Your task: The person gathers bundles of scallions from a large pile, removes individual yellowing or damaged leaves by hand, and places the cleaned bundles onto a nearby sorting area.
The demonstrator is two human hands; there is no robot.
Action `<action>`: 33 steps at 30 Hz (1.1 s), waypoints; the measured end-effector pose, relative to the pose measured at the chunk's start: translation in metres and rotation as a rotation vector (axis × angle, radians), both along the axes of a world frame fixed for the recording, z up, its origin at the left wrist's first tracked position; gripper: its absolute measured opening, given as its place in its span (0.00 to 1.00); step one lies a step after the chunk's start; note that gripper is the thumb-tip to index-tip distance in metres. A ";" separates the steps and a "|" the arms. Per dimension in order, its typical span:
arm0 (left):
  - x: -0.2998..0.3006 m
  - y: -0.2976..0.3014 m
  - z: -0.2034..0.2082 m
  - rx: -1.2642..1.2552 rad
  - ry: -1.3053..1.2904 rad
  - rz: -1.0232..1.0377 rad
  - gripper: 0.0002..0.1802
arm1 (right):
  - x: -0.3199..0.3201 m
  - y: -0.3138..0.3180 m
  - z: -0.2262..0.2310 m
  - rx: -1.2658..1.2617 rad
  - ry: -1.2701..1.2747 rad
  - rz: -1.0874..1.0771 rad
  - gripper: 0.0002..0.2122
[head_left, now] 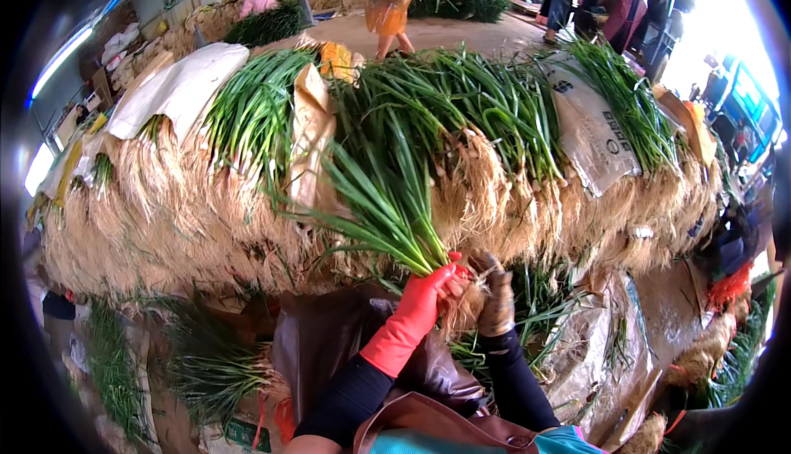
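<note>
Brown apron below both hands gripping a scallion bunch.

Single head-worn fisheye view: looked forward and down from close above the hands, onto a near wall of stacked scallions; edges bent.

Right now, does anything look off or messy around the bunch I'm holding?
Loose green stalks lie scattered below the stacked pile. The gloves differ: left hand wears clean red, right hand a dirt-caked one. The bunch itself looks intact.
</note>
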State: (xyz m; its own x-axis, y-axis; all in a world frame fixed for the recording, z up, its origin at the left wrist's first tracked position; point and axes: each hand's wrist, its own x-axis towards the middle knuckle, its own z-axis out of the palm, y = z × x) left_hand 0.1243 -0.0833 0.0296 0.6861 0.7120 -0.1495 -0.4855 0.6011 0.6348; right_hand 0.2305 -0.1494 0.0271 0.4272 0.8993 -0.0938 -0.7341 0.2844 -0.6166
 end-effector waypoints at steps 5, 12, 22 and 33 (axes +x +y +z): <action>-0.021 -0.043 0.020 0.373 0.342 0.124 0.12 | 0.001 -0.012 -0.029 -0.287 -0.305 0.258 0.11; -0.025 -0.054 0.042 0.033 0.115 -0.033 0.18 | -0.059 -0.036 -0.055 -0.051 -0.363 -0.230 0.05; -0.059 -0.057 0.059 -0.207 -0.182 -0.117 0.18 | -0.026 -0.031 -0.030 -0.192 -0.362 0.346 0.12; -0.199 -0.113 0.083 -0.294 -0.244 0.163 0.19 | 0.169 -0.086 -0.245 -1.334 -1.879 0.498 0.17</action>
State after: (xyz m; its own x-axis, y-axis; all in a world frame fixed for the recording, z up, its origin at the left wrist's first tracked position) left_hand -0.0747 -0.1967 0.1128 0.6083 0.7654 -0.2099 -0.7041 0.6425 0.3024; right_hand 0.3995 -0.2357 -0.2181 0.5614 0.7214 -0.4055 0.7680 -0.6366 -0.0694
